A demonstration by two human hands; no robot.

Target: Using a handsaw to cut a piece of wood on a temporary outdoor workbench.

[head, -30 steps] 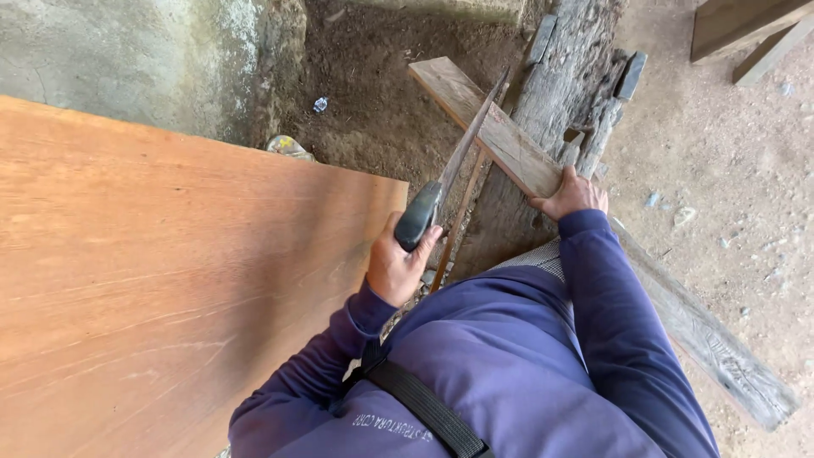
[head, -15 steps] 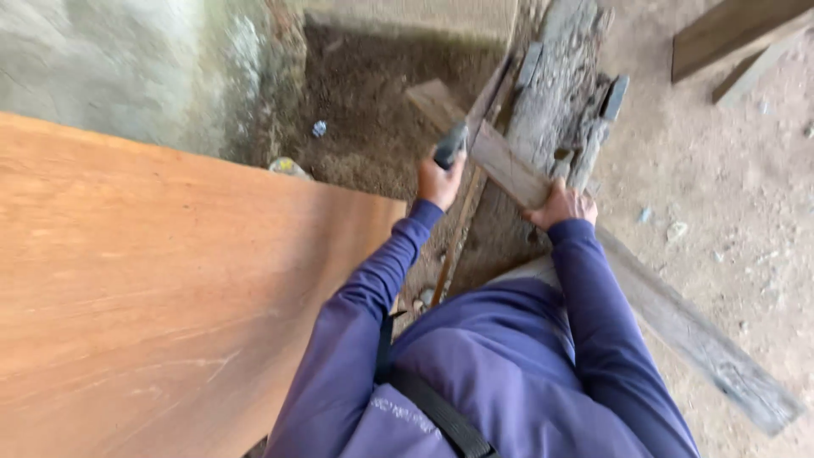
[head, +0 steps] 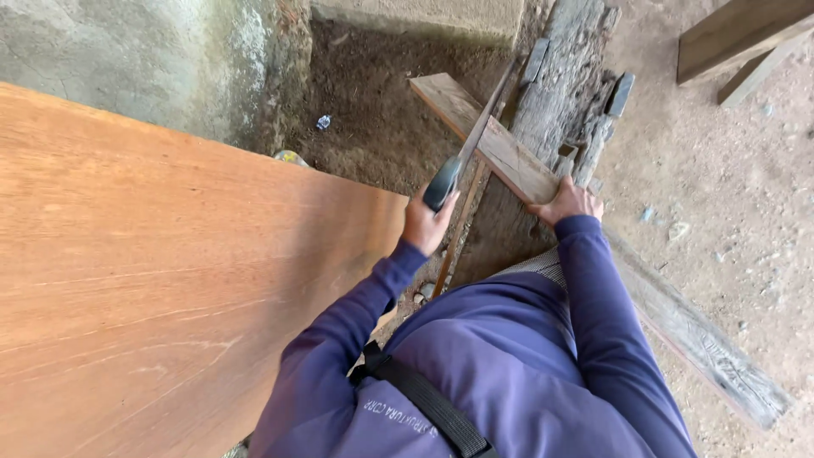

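My left hand (head: 424, 225) is closed around the dark handle of a handsaw (head: 444, 181). Its thin blade runs up and away across a pale wooden plank (head: 496, 146). The plank lies slantwise on a weathered grey log (head: 564, 76). My right hand (head: 570, 202) presses flat on the near end of the plank, just right of the blade. Both arms are in purple sleeves, and my torso with a black strap fills the bottom of the view.
A large reddish-brown plywood sheet (head: 170, 280) covers the left side. A rough concrete wall (head: 127, 59) and dark soil (head: 373, 102) lie beyond it. A long weathered beam (head: 704, 348) runs along the sandy ground at right. Wooden boards (head: 738, 38) sit at top right.
The saw went forward along the plank half a second ago and has now been drawn back toward me. My right hand has stayed on the plank.
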